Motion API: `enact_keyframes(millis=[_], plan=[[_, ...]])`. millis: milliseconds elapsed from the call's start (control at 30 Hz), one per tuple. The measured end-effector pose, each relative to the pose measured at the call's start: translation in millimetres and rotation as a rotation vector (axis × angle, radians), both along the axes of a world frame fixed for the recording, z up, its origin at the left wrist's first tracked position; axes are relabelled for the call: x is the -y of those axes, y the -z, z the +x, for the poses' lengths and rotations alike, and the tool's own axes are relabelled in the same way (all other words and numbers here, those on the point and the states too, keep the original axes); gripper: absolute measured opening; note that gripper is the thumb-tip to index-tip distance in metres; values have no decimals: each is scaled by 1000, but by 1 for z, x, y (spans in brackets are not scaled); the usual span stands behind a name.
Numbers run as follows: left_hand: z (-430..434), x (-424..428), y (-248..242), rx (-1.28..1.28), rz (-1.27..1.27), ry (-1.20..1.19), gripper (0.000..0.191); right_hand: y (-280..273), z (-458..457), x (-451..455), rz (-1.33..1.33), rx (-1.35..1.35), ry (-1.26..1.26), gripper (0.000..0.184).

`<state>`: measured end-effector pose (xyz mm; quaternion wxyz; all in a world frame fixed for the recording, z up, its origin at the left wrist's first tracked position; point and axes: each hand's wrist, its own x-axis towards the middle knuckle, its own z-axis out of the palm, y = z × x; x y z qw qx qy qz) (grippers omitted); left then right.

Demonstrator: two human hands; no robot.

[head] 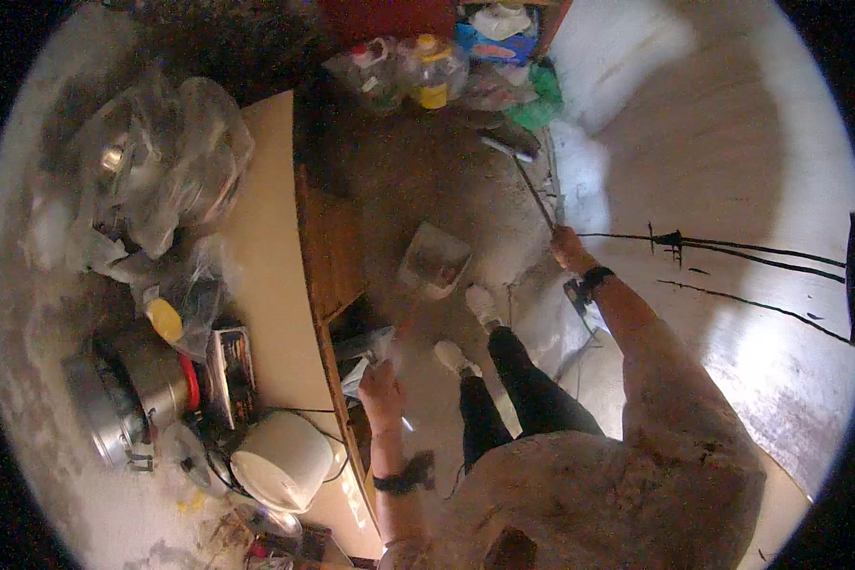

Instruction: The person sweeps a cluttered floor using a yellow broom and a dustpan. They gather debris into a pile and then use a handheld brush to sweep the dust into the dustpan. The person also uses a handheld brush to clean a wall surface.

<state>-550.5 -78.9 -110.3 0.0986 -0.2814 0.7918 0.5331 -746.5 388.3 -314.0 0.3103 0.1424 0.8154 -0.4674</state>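
My right hand (570, 249), at the wall side, is closed around the slim handle of a floor-sweeping tool (534, 189). Its pale crossbar head (506, 148) rests near the floor at the foot of the wall; whether it is a broom or a squeegee is unclear. My left hand (382, 392) is blurred beside the table edge, close to a clear plastic bag (363, 345). A thin bright object (407, 425) shows by its wrist side; whether the hand holds it is unclear. Between the hands, ahead of my shoes, a pale squarish plastic container (434, 260) sits on the floor with something reddish in it.
The table (278, 285) at left bears plastic bags (164, 164), a metal pot (142, 377) and a white rice-cooker-like appliance (285, 456). Bagged bottles (431, 71) and a green bag (541, 96) lie at the far end. A painted wall (684, 157) bounds the right.
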Motion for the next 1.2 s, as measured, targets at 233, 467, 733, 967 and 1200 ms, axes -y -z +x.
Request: enact_keyframes(millis=[233,467,733,967,1200], plan=[[-24,-16,-26,185,432,-483,15,-32,138,29,-764,563,348,21],[-21,-12,-34,199,374,-474,22,-158,95,37,-141,381,-112,38],[-12,-26,-35,160,273,-446,27,96,-96,49,452,-278,-442,41],[-20,-27,-51,139,277,-538,23,54,-73,62,228,130,-421,48],[21,-6,-6,70,1,-367,20,-186,-41,50,185,350,-590,49]])
